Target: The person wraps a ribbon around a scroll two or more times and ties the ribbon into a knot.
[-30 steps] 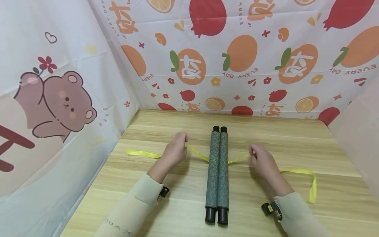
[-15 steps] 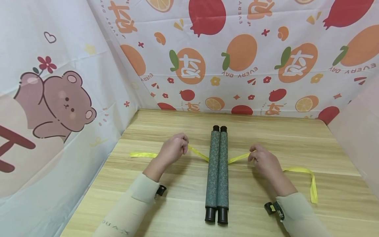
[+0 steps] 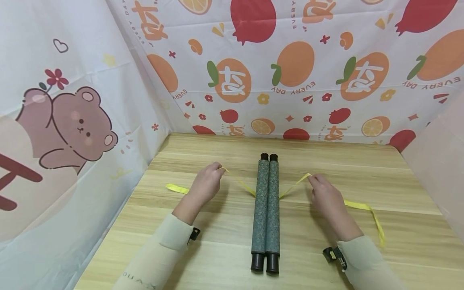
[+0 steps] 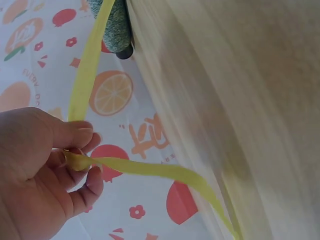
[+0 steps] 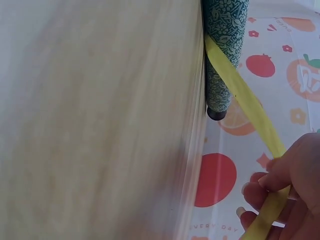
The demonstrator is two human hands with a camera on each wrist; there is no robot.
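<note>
A scroll rolled into two side-by-side green patterned rolls [image 3: 267, 207] with dark end knobs lies lengthwise on the table. A yellow ribbon [image 3: 296, 184] comes out from beneath both sides of it. To the left, my left hand [image 3: 204, 185] pinches the ribbon between thumb and fingers, and the loose tail trails past the wrist. In the left wrist view the ribbon [image 4: 86, 82] runs from the roll to the thumb. My right hand [image 3: 327, 199] pinches the other side, lifting it above the table. In the right wrist view that ribbon [image 5: 250, 105] slants off the roll.
The wooden table [image 3: 232, 249] spreads under everything. A fruit-print cloth [image 3: 261, 117] hangs along its back edge, and a bear-print cloth [image 3: 145, 133] hangs on the left. The ribbon's right tail [image 3: 377, 225] lies on the table beyond the right forearm.
The left hand has shifted a little left, and the tail behind it shows shorter. On the right, the ribbon now rises higher to the fingertips. The scroll has stayed put.
</note>
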